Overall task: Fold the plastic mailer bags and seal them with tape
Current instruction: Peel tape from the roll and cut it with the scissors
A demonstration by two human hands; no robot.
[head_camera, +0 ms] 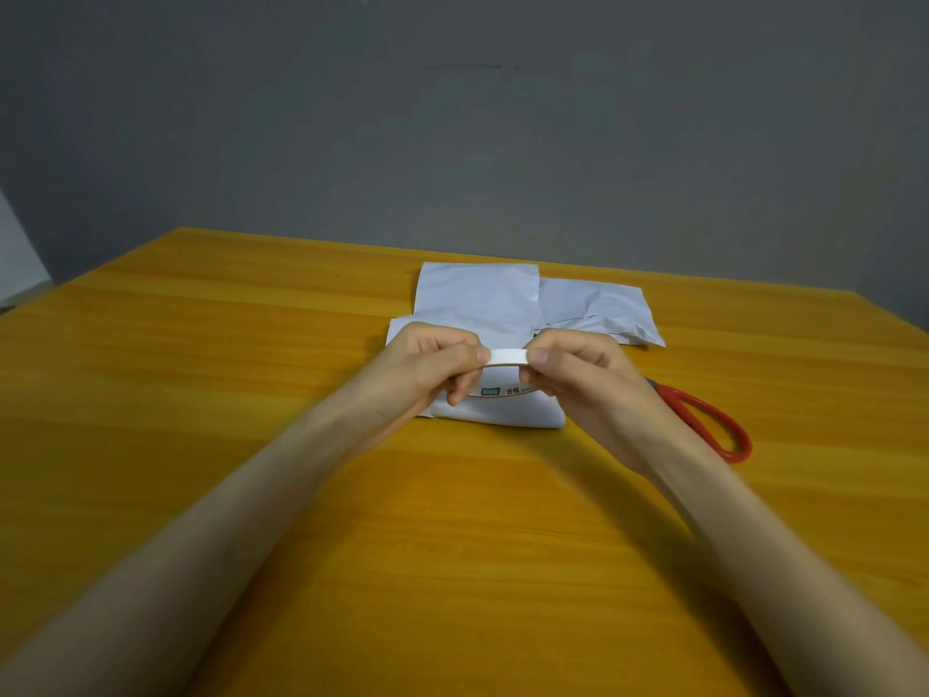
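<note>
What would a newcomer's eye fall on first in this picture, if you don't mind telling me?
First come the two hands at the centre: the left hand and the right hand pinch a white tape roll between them, over a folded mailer bag on the yellow wooden table. Next, the red-handled scissors lie on the table just right of the right hand, and more white mailer bags are spread behind the hands.
</note>
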